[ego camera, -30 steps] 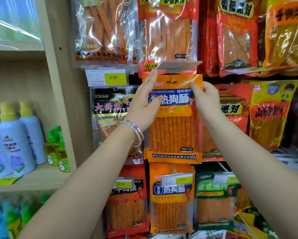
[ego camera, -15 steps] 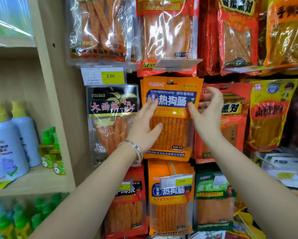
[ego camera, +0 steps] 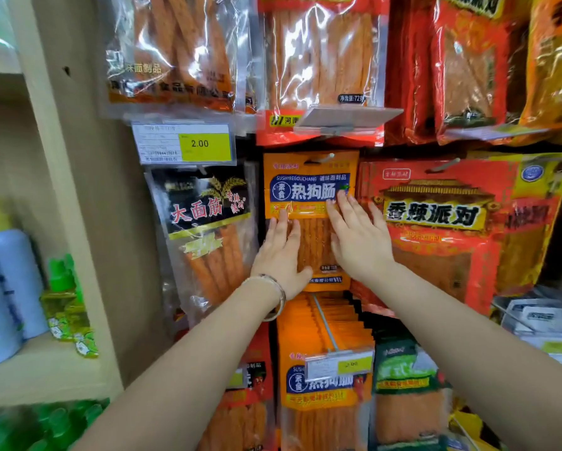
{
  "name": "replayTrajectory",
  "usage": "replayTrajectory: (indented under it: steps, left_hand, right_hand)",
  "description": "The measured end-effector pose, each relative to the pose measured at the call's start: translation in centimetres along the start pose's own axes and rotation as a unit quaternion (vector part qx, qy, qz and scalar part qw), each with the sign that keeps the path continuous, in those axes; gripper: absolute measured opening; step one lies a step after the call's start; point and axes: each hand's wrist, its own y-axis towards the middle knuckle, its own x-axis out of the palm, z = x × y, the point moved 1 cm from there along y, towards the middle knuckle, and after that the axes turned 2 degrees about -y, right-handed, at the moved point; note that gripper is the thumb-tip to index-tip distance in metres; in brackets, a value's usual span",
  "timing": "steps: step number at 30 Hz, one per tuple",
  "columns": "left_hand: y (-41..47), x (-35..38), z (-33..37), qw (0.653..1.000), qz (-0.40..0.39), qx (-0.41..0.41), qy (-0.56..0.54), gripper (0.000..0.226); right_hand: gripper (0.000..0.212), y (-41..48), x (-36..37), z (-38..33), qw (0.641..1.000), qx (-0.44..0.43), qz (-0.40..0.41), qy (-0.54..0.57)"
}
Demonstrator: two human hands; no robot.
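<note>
Left hand [ego camera: 281, 252] and right hand [ego camera: 357, 242] press flat-fingered on an orange plastic snack packet [ego camera: 309, 177], probably light and floppy; grip its edges.

Head camera faces forward, close before the orange packet [ego camera: 309, 190].

A shop — snack packs [ego camera: 309, 187] hang in rows on pegs [ego camera: 325, 323], yellow price tags [ego camera: 205, 144] clipped in front, and bottles [ego camera: 9, 281] line a wooden shelf [ego camera: 45, 369] to the left.
</note>
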Motion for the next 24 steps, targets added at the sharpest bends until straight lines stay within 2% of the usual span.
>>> replayTrajectory:
  steps: [4, 9, 13, 16, 18, 22, 24]
  left_hand:
    - [1.8, 0.5, -0.5, 0.999, -0.031, -0.036, 0.003, 0.090]
    - [2.7, 1.3, -0.9, 0.988, -0.120, -0.101, -0.002, 0.091]
    - [1.3, 1.4, -0.5, 0.983, -0.139, -0.102, -0.054, 0.083]
    - [-0.8, 0.6, 0.7, 0.984, -0.125, -0.060, -0.116, 0.061]
    - [-3.0, -0.3, 1.4, 0.983, -0.082, -0.041, -0.159, 0.044]
    - [-10.6, -1.1, 3.0, 0.956, 0.024, -0.049, -0.289, 0.021]
    - [-15.3, -0.5, 3.7, 0.940, 0.036, -0.068, -0.334, 0.021]
  right_hand:
    - [0.063, 1.9, 1.6, -0.1, 0.995, 0.003, -0.103, -0.010]
    - [0.065, 1.5, 3.0, -0.1, 0.973, -0.016, -0.221, -0.066]
    - [0.058, -0.3, 2.6, -0.5, 0.975, -0.006, -0.219, 0.035]
    - [0.051, -1.9, 0.7, -0.3, 0.969, 0.042, -0.182, 0.162]
    - [0.039, -3.3, -0.9, -0.3, 0.942, 0.108, -0.166, 0.272]
    - [0.008, -8.2, -3.8, -0.8, 0.852, 0.208, -0.140, 0.459]
    - [0.010, -12.1, -4.7, -1.7, 0.817, 0.242, -0.135, 0.505]
